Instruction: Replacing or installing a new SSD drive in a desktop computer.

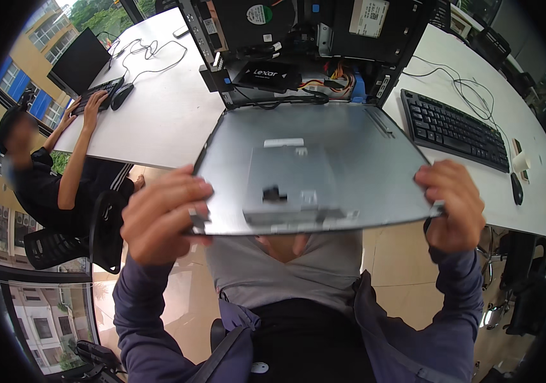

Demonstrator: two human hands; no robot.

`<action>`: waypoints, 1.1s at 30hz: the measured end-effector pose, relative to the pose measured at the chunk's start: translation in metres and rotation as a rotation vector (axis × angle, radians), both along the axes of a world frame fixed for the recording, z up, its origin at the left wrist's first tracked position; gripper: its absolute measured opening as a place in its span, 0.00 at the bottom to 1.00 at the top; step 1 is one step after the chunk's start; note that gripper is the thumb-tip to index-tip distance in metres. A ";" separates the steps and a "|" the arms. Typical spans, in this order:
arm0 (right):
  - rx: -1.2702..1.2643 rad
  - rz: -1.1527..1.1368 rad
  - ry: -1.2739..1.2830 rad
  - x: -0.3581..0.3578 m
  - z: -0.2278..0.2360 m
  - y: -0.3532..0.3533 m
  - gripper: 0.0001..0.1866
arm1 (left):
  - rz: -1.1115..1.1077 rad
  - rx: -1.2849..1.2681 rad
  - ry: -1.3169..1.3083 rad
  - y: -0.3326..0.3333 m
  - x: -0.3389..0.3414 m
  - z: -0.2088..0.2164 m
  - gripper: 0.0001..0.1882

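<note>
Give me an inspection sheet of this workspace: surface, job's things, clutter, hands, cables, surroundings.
Surface: white desk, either side of the computer case.
Job's things: grey panel held before the open computer case.
Clutter: black keyboard, mouse and white cup at right.
Hands: left hand grips the panel's left edge; right hand, its right edge.
Cables: thin cable loops at left and right; coloured wires inside the case.
Surroundings: co-worker seated at left, by a monitor.

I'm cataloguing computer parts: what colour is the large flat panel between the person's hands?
The panel is silvery grey, best seen in the head view.
</note>
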State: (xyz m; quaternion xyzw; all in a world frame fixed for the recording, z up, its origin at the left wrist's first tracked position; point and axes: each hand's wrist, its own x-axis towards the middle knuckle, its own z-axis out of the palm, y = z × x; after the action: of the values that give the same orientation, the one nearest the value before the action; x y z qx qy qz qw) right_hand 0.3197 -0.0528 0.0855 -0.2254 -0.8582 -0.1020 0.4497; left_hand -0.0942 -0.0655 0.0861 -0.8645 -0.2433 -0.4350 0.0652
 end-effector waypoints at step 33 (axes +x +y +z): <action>-0.275 -0.115 0.773 -0.023 0.089 0.183 0.44 | 0.075 -0.288 -0.733 0.193 0.023 0.083 0.50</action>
State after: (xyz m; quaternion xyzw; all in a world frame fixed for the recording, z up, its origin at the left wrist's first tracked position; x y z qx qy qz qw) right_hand 0.2966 0.1304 0.1750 -0.3528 -0.6178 0.0807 0.6982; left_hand -0.0716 0.1278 0.1691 -0.6427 -0.3403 -0.6736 -0.1323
